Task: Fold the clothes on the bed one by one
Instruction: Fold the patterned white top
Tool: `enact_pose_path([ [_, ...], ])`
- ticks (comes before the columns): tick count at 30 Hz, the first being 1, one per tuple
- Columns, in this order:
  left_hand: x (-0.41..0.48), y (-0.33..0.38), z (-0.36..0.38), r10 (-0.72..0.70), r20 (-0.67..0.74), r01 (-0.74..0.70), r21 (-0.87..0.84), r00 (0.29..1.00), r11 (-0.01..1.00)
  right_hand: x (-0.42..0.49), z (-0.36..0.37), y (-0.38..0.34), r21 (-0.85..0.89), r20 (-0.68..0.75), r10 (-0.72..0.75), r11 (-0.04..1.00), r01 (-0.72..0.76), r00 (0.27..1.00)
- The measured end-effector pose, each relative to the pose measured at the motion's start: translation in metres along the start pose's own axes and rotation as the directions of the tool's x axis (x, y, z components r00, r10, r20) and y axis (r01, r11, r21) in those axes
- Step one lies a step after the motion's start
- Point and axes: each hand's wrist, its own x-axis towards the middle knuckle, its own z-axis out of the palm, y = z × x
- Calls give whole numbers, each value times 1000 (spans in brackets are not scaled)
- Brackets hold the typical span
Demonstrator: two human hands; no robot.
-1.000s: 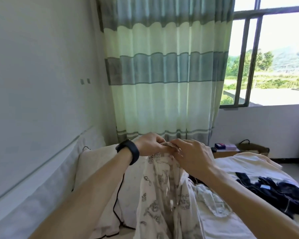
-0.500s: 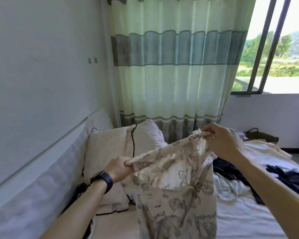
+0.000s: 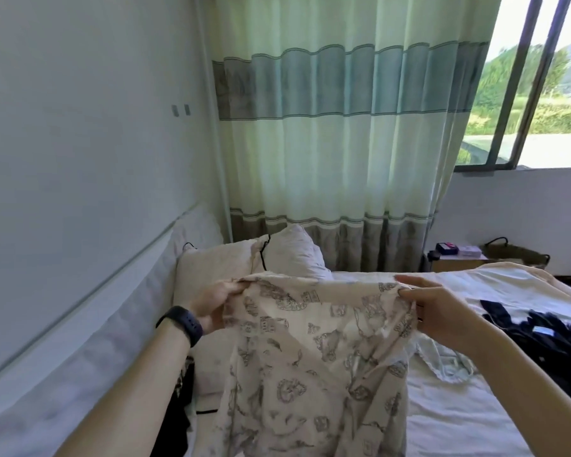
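Left hand (image 3: 213,303) and right hand (image 3: 440,311) pinch the printed garment's (image 3: 314,357) top corners

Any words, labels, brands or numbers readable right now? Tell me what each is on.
None can be read.
Printed garment, pinched by the left hand and the right hand: drawn motifs, too blurred for letters.
Tag on the dark clothes: too small.
Box on the bedside table: too blurred.

thin matt printed cloth garment (image 3: 314,351), seemingly crinkled cotton.
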Motion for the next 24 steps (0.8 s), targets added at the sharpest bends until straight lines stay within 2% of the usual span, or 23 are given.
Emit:
enact_pose_path([
  [3,-3,-6,-22,-55,57,57,-20,997,998,-7,-4,-10,-45,-31,-98,994,96,995],
  [4,-1,-12,-27,-90,46,88,45,995,995,-7,-2,-9,-176,-60,-132,977,120,989],
  [5,0,-19,-30,-120,25,115,148,992,982,-6,2,-5,-406,-90,-167,906,117,982],
  [6,7,-31,-38,-146,-3,142,263,989,954,-4,6,1,-626,-82,-182,774,91,980],
  [7,16,-48,-50,-180,13,163,369,984,915,-3,11,10,-760,-53,-170,646,71,984],
  [8,33,-69,-63,-240,45,203,401,970,893,-3,14,18,-806,-49,-158,589,54,986],
  [9,47,-88,-75,-262,67,216,394,963,893,-3,17,23,-791,-53,-180,607,69,982],
  [12,11,-77,-47,-226,25,221,128,974,967,-6,21,32,-693,-150,-325,708,136,934],
  [14,-8,-59,-27,-189,79,195,-76,979,978,-7,21,40,-650,-197,-308,752,111,931],
  [17,-16,-53,-21,-125,177,164,-228,976,960,-8,22,54,-530,-242,-240,844,79,940],
  [20,-16,-57,-31,-51,177,101,-285,983,953,-17,27,55,-289,-243,-126,956,52,962],
  [24,-16,-71,-38,-38,64,53,-258,997,965,-29,36,61,-274,-143,-22,962,-18,989],
])
